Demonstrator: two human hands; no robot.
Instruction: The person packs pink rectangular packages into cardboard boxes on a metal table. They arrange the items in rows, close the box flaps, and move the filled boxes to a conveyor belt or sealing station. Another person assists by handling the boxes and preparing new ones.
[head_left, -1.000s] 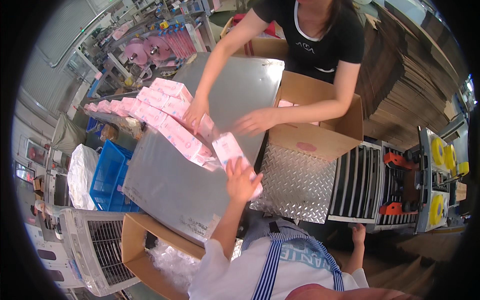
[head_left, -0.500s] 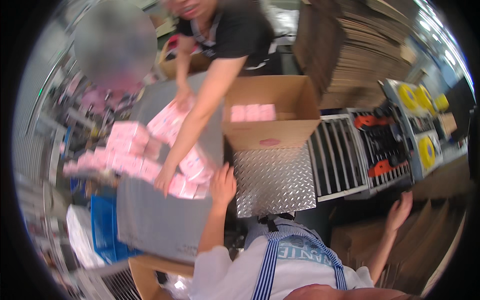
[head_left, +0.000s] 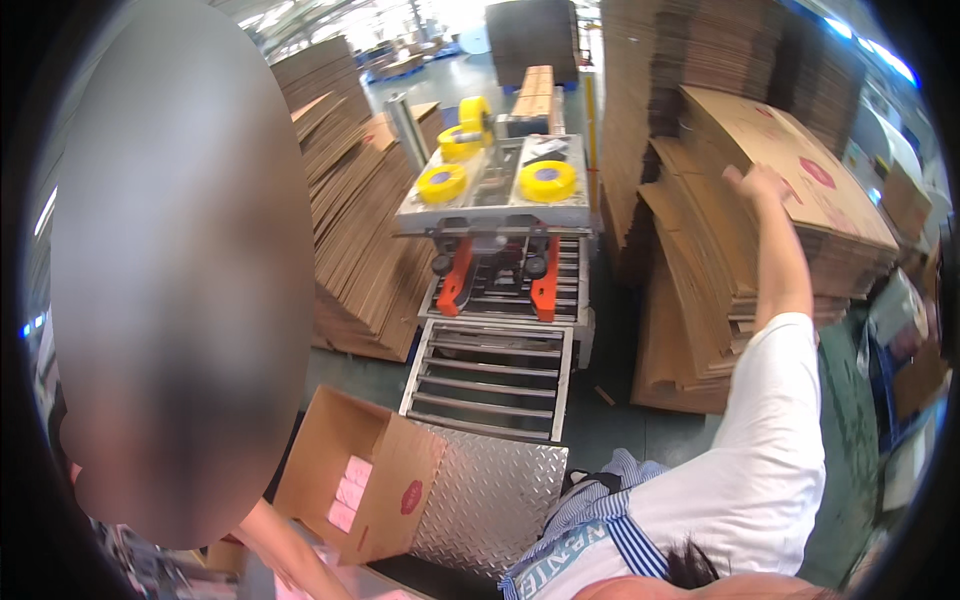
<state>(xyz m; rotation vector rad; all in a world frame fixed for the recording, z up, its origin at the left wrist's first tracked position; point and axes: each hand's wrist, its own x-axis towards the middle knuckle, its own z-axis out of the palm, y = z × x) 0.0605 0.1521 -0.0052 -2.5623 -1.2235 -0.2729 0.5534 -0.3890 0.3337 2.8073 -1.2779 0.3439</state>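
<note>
Head view: wore a white shirt (head_left: 740, 440) and a striped apron (head_left: 632, 535), both close at the bottom. Could not see the left hand. Noticed a co-worker's forearm (head_left: 290, 550) at the lower left, running out past the lower rim. Stood by a textured metal plate (head_left: 490, 500), with an open carton (head_left: 405, 490) just beside it, mouth upward, presumably for easy filling with pink packs (head_left: 350, 490) like those rowed inside. Found a roller track (head_left: 486, 388) beyond the plate, likely lined up for sliding cartons straight on. Reached the right hand (head_left: 766, 186) to the left edge of a stack of flat cardboard (head_left: 800, 140), probably piled there for being within arm's reach. Could not tell whether pinching a sheet or merely resting on top. Farther off, saw yellow tape rolls (head_left: 547, 190) on a machine (head_left: 490, 222), apparently handy for refilling. Last, made out a dark stack (head_left: 533, 40).
</note>
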